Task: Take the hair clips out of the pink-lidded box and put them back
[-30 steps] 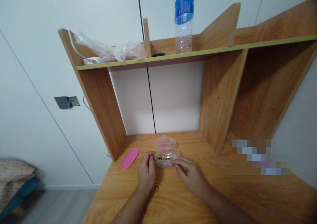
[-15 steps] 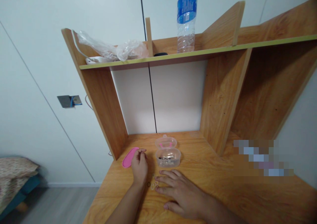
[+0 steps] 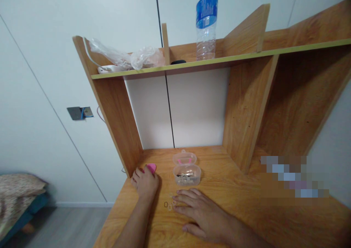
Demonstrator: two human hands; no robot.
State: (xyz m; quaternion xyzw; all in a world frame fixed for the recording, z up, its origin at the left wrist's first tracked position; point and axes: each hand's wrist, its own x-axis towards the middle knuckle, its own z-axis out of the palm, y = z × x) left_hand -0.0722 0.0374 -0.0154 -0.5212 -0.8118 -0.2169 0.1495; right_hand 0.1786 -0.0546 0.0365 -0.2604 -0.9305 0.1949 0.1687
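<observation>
My left hand (image 3: 146, 184) lies palm down over a flat pink oval piece (image 3: 152, 168), covering most of it. Its fingers are spread toward the desk's left side; the thumb is hard to make out. My right hand (image 3: 201, 213) rests flat on the desk with fingers apart. By its fingertips lie several small rings or bands, among them a dark ring (image 3: 166, 204) and a pale one (image 3: 170, 206). Beyond the hands, a clear plastic box (image 3: 187, 181) stands with its lid (image 3: 184, 158) folded back. Small metallic and dark items are inside.
The wooden desk (image 3: 233, 193) has a shelf unit (image 3: 246, 113) at its back. On the upper shelf are a water bottle (image 3: 207, 25), a plastic bag (image 3: 145, 58) and a small dark object (image 3: 178, 62). A blurred patch (image 3: 290, 178) hides something at the right.
My left hand has shifted left from the pink piece's right edge and turned palm down over it, its fingers spreading. My right hand stays about where it was.
</observation>
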